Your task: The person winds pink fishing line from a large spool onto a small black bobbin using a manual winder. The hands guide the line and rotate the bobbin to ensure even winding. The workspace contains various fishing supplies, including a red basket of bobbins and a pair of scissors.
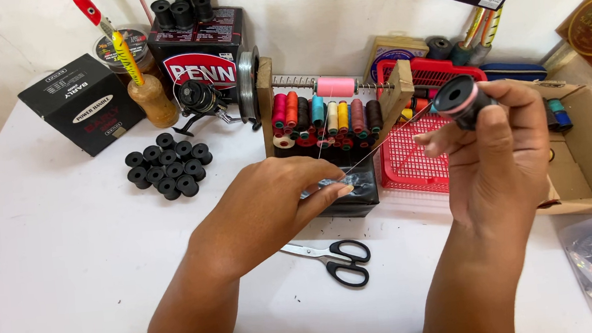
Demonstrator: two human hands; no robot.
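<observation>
1. The right hand (495,163) is holding a black spool (460,100) up above the red basket (410,167), its fingers clamped around it.
2. The left hand (271,208) is pinching a thin thread (380,148) between thumb and fingertips, in front of the thread rack (324,117).
3. The thread is running taut from the left fingertips up to the spool.
4. Scissors (336,257) are lying on the table (54,259) between the two wrists.
5. A cluster of black spools (169,165) is sitting to the left, well apart from the hands.

Light: bright, even | shadows: soft, short (under the scissors (332,258)) | focus: sharp | edges: slightly bowed
</observation>
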